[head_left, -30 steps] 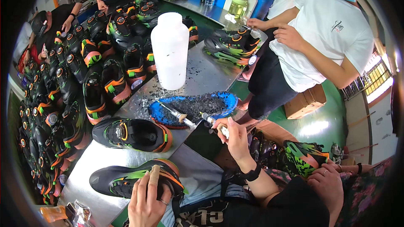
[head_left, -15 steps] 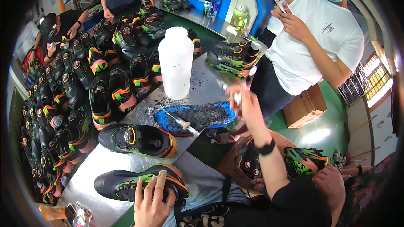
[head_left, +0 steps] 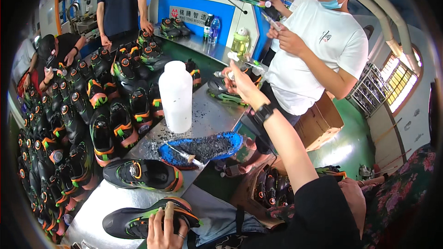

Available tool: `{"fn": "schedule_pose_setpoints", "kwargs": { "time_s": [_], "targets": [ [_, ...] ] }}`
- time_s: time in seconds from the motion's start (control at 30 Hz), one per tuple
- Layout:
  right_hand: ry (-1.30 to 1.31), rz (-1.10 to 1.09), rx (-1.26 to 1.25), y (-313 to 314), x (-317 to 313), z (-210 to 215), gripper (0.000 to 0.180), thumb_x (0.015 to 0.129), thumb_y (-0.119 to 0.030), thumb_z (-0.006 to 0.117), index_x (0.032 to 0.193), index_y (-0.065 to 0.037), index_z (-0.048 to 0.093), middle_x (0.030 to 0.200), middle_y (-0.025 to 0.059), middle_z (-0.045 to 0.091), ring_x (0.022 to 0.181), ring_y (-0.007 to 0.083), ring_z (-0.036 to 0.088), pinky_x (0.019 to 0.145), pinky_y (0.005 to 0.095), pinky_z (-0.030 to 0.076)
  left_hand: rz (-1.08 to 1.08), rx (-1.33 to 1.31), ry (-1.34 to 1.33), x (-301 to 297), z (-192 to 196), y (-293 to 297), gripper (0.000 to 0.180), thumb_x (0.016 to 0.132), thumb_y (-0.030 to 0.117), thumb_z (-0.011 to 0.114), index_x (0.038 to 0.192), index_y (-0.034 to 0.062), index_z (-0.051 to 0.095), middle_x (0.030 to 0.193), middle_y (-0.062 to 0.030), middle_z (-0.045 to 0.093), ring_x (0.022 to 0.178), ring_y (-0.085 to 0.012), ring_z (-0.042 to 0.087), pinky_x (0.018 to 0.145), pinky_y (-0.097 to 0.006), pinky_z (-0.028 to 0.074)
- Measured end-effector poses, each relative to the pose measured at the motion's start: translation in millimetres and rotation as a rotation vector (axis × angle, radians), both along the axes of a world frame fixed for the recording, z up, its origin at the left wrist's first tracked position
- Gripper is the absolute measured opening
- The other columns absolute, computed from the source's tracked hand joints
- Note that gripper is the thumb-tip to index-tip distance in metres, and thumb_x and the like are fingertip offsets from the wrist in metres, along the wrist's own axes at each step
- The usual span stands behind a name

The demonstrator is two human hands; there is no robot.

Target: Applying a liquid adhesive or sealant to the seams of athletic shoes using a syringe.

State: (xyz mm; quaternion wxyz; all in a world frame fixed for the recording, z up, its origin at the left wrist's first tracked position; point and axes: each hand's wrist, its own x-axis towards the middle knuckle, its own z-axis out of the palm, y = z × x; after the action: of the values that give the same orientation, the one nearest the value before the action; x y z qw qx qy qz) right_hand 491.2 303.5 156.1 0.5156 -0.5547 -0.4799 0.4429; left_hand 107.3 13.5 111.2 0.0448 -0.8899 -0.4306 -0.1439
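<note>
My left hand [head_left: 167, 230] lies over the opening of the nearest black shoe [head_left: 124, 221], fingers curled onto its collar; one finger wears a tan cover. The shoe has green and orange trim. My right arm stretches far forward, with a dark band on the wrist. My right hand [head_left: 241, 84] is closed around a small pale, silvery tool [head_left: 222, 74], too unclear to name. It is beside several dark shoes [head_left: 222, 93] at the table's far right. Another black shoe [head_left: 143, 175] rests just beyond my left hand. A blue sole-shaped tray [head_left: 236, 140] holds black crumbs and a thin syringe-like tool [head_left: 190, 158].
A tall white bottle [head_left: 176, 99] stands on the metal table [head_left: 99, 203]. Many shoes [head_left: 74, 110] crowd the left side. Across the table, a person in a white shirt [head_left: 318, 50] holds a slim tool. Cardboard boxes [head_left: 318, 124] sit at the right.
My right hand has moved farther forward, to the shoes at the far right. My left hand keeps its place on the near shoe. The whole view has shifted.
</note>
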Motion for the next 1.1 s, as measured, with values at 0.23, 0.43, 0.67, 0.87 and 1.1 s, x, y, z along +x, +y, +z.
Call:
{"fn": "schedule_pose_setpoints", "kwargs": {
  "time_s": [0.23,0.43,0.67,0.87,1.1],
  "targets": [
    [0.103,0.045,0.124,-98,-26,-25,0.059,0.102,-0.054,0.029,0.092,-0.005,0.059,0.057,-0.0012,0.045,0.049,0.0074,0.042,0.046,0.021,0.031,-0.016,0.038,-0.02,1,0,-3,0.024,0.09,0.012,0.056,0.113,0.0086,0.062,0.14,-0.0104,0.049,0.12,-0.0324,0.052,0.099,-0.045,0.045],
    [0.21,0.016,0.057,-160,-33,-58,0.061,0.104,-0.051,0.025,0.093,-0.001,0.059,0.058,-0.0016,0.044,0.052,0.0069,0.041,0.048,0.0221,0.029,-0.035,0.047,-0.005,5,4,1,0.024,0.086,0.008,0.058,0.109,0.0097,0.062,0.14,-0.0103,0.049,0.118,-0.0332,0.052,0.099,-0.045,0.045],
    [0.19,0.02,0.023,-177,-41,-77,0.065,0.104,-0.052,0.023,0.092,0.002,0.058,0.058,-0.002,0.041,0.054,0.0077,0.038,0.053,0.0233,0.032,-0.026,0.033,-0.045,6,7,2,0.023,0.082,0.006,0.06,0.105,0.0096,0.062,0.14,-0.0099,0.049,0.117,-0.0329,0.052,0.098,-0.045,0.045],
    [0.203,0.024,-0.017,-180,-53,-88,0.059,0.104,-0.05,0.03,0.089,-0.001,0.059,0.055,-0.0043,0.04,0.051,0.0051,0.038,0.049,0.0206,0.03,-0.051,-0.012,-0.065,3,9,3,0.023,0.081,0.005,0.059,0.104,0.0088,0.062,0.139,-0.0112,0.049,0.117,-0.0342,0.052,0.098,-0.044,0.046],
    [0.197,-0.064,-0.035,-181,-57,-82,0.059,0.104,-0.049,0.031,0.086,0.001,0.058,0.054,-0.0026,0.039,0.046,0.0064,0.034,0.046,0.0224,0.03,-0.067,0.004,-0.082,5,9,3,0.023,0.081,0.004,0.058,0.103,0.0084,0.062,0.139,-0.0121,0.049,0.117,-0.0349,0.052,0.098,-0.045,0.046]
  ]
}}
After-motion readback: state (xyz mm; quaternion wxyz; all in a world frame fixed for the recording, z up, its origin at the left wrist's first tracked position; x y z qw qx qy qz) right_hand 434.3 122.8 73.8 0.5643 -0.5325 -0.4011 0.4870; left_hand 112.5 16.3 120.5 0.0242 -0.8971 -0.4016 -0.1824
